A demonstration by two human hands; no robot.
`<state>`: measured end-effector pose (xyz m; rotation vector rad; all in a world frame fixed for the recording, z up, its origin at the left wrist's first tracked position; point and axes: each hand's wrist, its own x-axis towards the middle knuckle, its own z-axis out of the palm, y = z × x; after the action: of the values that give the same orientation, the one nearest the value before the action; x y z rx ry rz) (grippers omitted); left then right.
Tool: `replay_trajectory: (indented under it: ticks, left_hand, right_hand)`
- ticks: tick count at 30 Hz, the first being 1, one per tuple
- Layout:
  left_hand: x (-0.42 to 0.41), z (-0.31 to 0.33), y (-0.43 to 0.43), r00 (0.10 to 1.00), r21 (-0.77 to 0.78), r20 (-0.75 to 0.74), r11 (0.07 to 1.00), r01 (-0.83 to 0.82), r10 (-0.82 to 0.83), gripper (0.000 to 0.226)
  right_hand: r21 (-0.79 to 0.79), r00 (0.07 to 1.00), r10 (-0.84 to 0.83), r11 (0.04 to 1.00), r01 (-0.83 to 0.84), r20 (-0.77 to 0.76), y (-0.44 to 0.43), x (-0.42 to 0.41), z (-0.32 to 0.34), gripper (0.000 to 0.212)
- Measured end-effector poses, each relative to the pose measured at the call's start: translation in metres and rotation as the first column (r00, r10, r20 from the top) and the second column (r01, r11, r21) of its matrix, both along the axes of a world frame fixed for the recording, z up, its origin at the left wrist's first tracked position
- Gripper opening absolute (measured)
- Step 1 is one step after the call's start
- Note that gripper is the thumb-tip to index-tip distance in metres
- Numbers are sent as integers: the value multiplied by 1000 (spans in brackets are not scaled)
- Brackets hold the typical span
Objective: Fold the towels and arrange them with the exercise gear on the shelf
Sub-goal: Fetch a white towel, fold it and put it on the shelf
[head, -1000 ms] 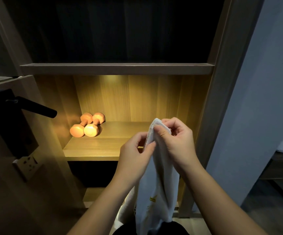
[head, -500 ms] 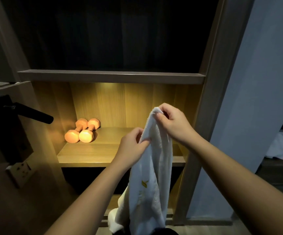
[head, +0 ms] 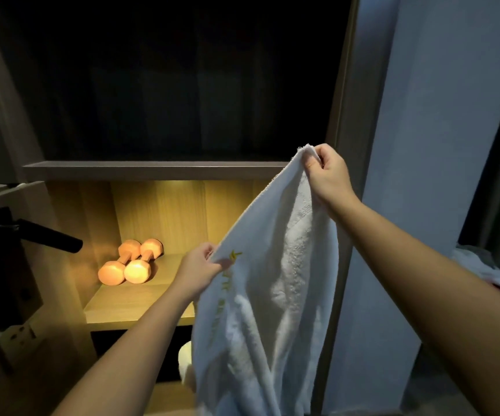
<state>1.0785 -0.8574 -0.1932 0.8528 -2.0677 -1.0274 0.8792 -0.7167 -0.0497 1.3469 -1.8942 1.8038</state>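
Observation:
A white towel (head: 275,283) with yellow lettering hangs in front of the lit wooden shelf (head: 128,307). My right hand (head: 328,172) pinches its top corner, raised high near the shelf's right post. My left hand (head: 199,267) grips the towel's left edge lower down, so the top edge slants between them. The towel's lower part hangs below the frame. Two orange dumbbells (head: 131,261) lie side by side at the back left of the lit shelf.
A dark upper compartment (head: 182,85) sits above a shelf board (head: 152,170). A black door handle (head: 47,235) juts in at left, with a wall socket (head: 15,336) below it. White cloth (head: 488,268) lies at far right. Another white piece (head: 186,364) shows under the shelf.
My hands have drawn apart: the right went up and right with the corner, the left slid down the edge. The towel now spreads wider.

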Motion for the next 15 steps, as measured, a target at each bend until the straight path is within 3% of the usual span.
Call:
replay_trajectory:
  ticks: [5,9,15]
  left_hand:
    - [20,39,-11,995,-196,83,980,-37,54,22]
    - [35,81,-10,999,-256,35,967,7,2,35]
    - [50,111,15,998,-340,-44,939,-56,44,22]
  right_hand:
    - [-30,998,-45,998,46,36,15,-10,0,22]
    - [-80,997,-59,995,63,52,30,-10,10,25]
    - [-164,998,-43,985,51,48,46,1,18,25]
